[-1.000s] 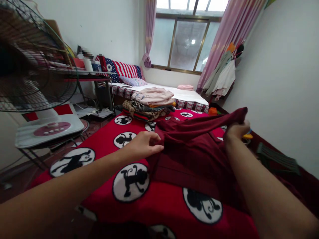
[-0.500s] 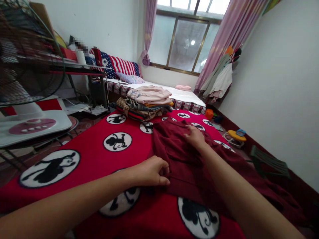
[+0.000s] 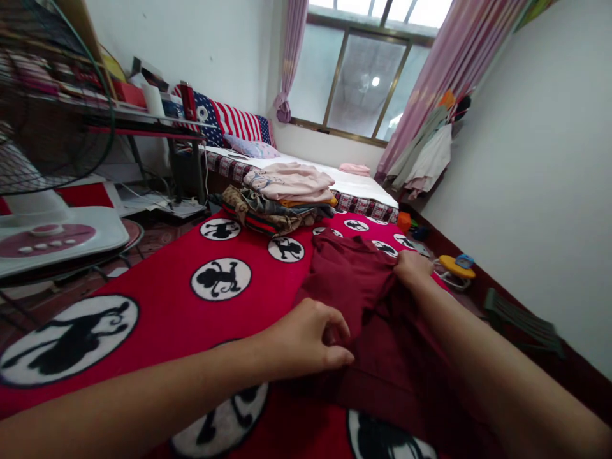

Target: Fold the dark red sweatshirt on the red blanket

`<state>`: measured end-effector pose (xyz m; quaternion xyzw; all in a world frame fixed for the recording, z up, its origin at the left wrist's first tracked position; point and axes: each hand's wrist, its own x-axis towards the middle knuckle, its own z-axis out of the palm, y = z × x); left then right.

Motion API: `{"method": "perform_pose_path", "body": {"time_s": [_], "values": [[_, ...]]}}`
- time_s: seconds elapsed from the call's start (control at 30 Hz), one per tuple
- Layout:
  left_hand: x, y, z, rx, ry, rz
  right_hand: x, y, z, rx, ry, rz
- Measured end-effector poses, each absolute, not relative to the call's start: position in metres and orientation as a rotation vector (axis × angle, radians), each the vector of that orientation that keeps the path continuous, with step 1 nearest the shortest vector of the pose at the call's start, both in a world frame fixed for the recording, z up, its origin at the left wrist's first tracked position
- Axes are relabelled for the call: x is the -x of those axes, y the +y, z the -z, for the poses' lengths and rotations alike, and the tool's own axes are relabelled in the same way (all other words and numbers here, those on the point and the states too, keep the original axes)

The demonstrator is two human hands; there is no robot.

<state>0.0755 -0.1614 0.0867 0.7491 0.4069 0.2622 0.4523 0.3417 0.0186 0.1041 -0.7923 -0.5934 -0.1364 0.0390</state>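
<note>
A dark red garment [image 3: 377, 319] lies spread on the red blanket [image 3: 157, 280] with its monkey circles, each hand pinning one side — presumably to keep the cloth flat. The left hand [image 3: 308, 338] has its fingers [image 3: 335, 360] pinched together on the near edge; the right hand [image 3: 411, 268] grips the far side, fingers closed on a fold. A stack of folded clothes [image 3: 280, 201] sits beyond — well apart.

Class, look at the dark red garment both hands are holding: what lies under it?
The dark red garment lies on a red blanket printed with black monkey figures in white circles. The part of the blanket beneath the garment is covered.
</note>
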Motion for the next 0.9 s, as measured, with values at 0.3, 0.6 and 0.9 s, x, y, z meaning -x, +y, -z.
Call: {"method": "perform_pose_path", "body": {"time_s": [0.3,0.6,0.9], "values": [[-0.101,-0.153,-0.084,-2.064,0.765,-0.126,-0.239,0.056,-0.085,1.699,-2.031,0.037],[-0.114,-0.109,-0.06,-2.232,0.729,-0.625,-0.22,0.113,-0.06,1.699,-1.814,-0.349],[-0.124,-0.099,-0.016,-2.523,1.306,-0.753,-0.218,0.142,-0.046,1.268,-1.513,-0.336]]}}
